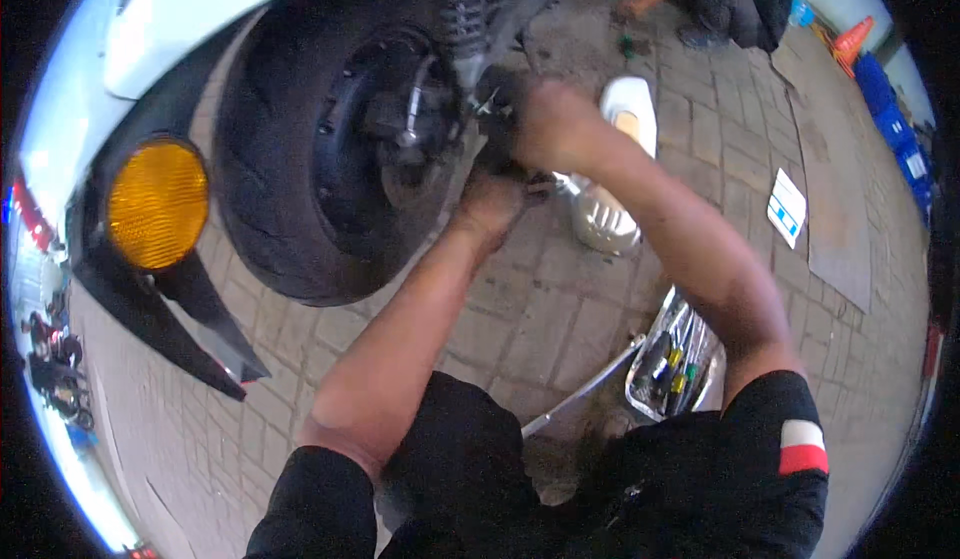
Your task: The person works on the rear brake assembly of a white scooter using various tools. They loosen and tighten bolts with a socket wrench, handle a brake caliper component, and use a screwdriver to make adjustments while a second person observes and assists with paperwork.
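Note:
Both my hands are at a dark part [497, 109] beside the rear wheel [290, 159] of a scooter, just below the coil-spring shock absorber [463, 19]. My left hand [492, 202] is closed round the lower side of this part, its fingers mostly hidden. Higher and to the right, my right hand [555, 124] is curled against the same part and smeared by motion. What exactly each hand grips cannot be made out. The wheel hub [400, 144], with a bright metal piece on it, faces my hands.
A muffler with a pale cover [630, 104] lies on the paving right of my hands. Nearer me sits a metal tray [632, 384] of hand tools. An orange reflector [158, 202] hangs at left. Another person [735, 4] crouches at the back; cardboard [835, 219] lies at right.

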`<state>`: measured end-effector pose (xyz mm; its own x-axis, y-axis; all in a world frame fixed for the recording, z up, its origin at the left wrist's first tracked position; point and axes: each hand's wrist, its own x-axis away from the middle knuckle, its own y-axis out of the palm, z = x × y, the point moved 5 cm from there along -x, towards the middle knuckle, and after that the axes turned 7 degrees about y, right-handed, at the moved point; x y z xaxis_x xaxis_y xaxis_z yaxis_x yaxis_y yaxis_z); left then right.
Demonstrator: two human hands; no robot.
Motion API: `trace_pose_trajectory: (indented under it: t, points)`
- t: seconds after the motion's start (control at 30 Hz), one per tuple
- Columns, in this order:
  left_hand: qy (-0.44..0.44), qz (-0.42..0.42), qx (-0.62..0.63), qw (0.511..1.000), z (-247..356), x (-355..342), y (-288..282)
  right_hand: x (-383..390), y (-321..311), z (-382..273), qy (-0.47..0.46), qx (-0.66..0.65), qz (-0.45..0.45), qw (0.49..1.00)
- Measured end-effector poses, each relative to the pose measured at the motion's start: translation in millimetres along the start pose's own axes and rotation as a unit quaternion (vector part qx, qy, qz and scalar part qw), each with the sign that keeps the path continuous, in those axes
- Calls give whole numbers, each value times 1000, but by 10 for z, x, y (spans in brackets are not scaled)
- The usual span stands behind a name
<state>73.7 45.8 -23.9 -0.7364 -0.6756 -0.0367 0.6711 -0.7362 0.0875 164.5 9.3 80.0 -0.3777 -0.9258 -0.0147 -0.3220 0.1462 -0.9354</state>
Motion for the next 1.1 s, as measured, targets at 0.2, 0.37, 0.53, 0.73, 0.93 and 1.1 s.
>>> trace_pose_trajectory:
  t: [0.2,0.37,0.53,0.73,0.93,1.1]
  points:
    - [96,-128,-348,924,131,50,219,178,-215,902,-29,-198,-14,980]
    - [-10,-200,-430,880,-49,96,193,194,291,1858,180,-419,-38,889]
    - [-43,-278,-475,834,19,148,251,256,1362,3153,139,89,48,985]
    - [-52,-302,-451,839,-159,320,-135,195,1589,3082,170,-60,77,981]
    - [-88,-338,-486,801,-300,274,-130,278,1507,3468,167,-79,160,970]
    - [-127,-355,-507,775,-108,320,13,569,727,1851,27,-256,-29,966]
